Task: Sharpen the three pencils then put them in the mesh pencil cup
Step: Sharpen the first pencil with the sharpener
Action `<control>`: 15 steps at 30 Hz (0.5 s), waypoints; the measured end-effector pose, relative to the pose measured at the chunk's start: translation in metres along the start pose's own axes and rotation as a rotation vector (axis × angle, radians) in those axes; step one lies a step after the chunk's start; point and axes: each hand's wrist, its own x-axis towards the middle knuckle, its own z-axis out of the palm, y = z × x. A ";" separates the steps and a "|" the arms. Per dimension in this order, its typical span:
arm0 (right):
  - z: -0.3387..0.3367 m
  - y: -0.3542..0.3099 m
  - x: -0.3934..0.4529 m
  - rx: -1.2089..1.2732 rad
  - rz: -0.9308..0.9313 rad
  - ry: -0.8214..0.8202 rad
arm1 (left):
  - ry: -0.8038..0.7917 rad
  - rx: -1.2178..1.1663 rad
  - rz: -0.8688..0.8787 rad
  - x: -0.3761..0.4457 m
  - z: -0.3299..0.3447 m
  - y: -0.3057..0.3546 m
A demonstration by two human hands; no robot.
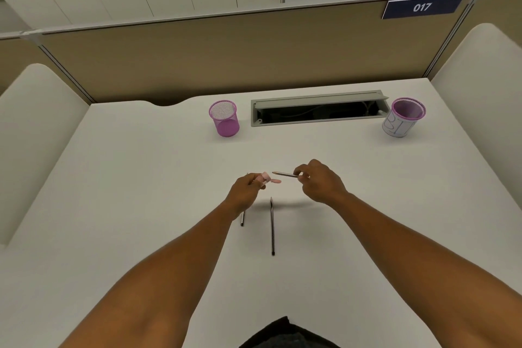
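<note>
Pinching a pencil [285,174] in the right hand [319,182], the person aims its tip at the pink sharpener [267,178] gripped by the left hand [245,189]; insertion likely comes next.

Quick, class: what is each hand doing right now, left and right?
Left hand: closed on a pink sharpener.
Right hand: closed on a pencil, tip pointing at the sharpener.
</note>
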 end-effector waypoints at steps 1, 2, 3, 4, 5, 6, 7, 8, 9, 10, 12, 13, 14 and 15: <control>-0.001 0.000 -0.002 -0.013 -0.013 -0.008 | 0.000 -0.006 0.000 -0.001 -0.001 0.001; -0.001 0.000 -0.003 -0.026 -0.028 -0.015 | -0.002 -0.011 0.001 -0.002 -0.001 0.001; -0.001 0.000 -0.004 -0.037 -0.046 -0.019 | -0.004 -0.010 0.001 -0.003 -0.002 0.002; -0.002 0.000 -0.006 -0.042 -0.063 -0.020 | -0.004 -0.004 0.002 -0.005 -0.003 0.002; -0.002 0.000 -0.008 -0.044 -0.079 -0.015 | -0.005 0.003 -0.003 -0.006 -0.004 0.003; -0.003 0.000 -0.010 -0.044 -0.096 -0.006 | -0.007 0.010 -0.009 -0.008 -0.006 0.002; -0.004 0.001 -0.012 -0.047 -0.115 0.004 | -0.011 0.015 -0.016 -0.010 -0.007 0.003; -0.005 0.002 -0.014 -0.055 -0.136 0.015 | -0.019 0.007 -0.015 -0.013 -0.009 0.004; -0.006 0.003 -0.015 -0.067 -0.155 0.025 | -0.030 -0.006 -0.013 -0.015 -0.010 0.005; -0.007 0.003 -0.017 -0.077 -0.169 0.032 | -0.045 -0.021 -0.005 -0.019 -0.011 0.007; -0.009 0.002 -0.021 -0.084 -0.190 0.043 | -0.075 -0.041 0.017 -0.025 -0.012 0.012; -0.010 0.001 -0.022 -0.079 -0.199 0.050 | -0.100 -0.048 0.025 -0.029 -0.013 0.015; -0.011 0.000 -0.025 -0.072 -0.208 0.058 | -0.122 -0.056 0.033 -0.033 -0.013 0.018; -0.013 -0.001 -0.028 -0.069 -0.220 0.069 | -0.132 -0.057 0.041 -0.037 -0.014 0.021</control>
